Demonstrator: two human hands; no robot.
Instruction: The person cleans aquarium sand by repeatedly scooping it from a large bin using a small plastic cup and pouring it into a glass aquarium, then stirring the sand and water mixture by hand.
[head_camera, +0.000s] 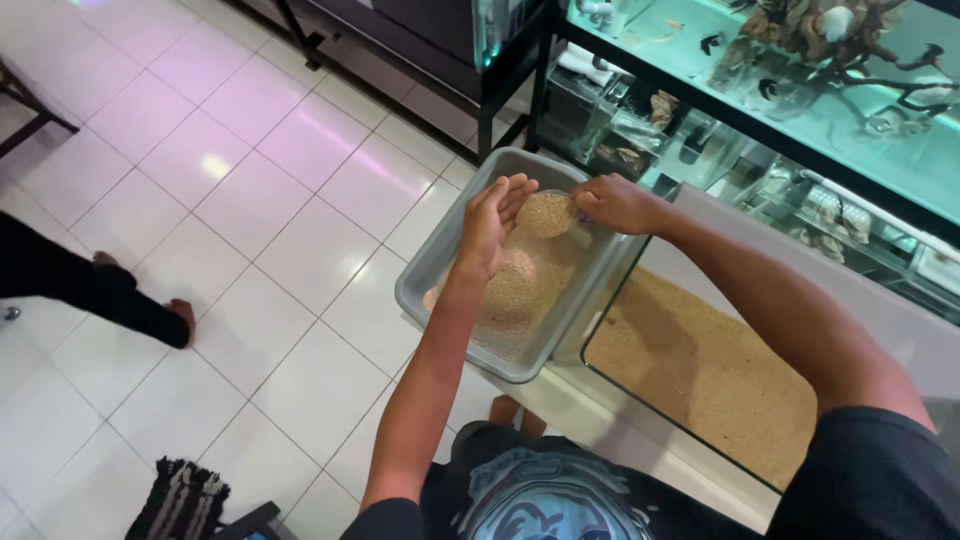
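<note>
No labels, signs or screens can be made out anywhere around the grey rectangular plastic tub (425, 265) of sand; on the shelf behind the tub, beneath the lit aquarium (700, 75), sit a few small pale, box-like items (835, 205) that may be packages, though they are too blurred to tell; their faces show no readable colour blocks or markings.

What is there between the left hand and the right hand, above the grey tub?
In the head view, a round scoop heaped with sand sits between the left hand and the right hand, over the grey tub.
</note>
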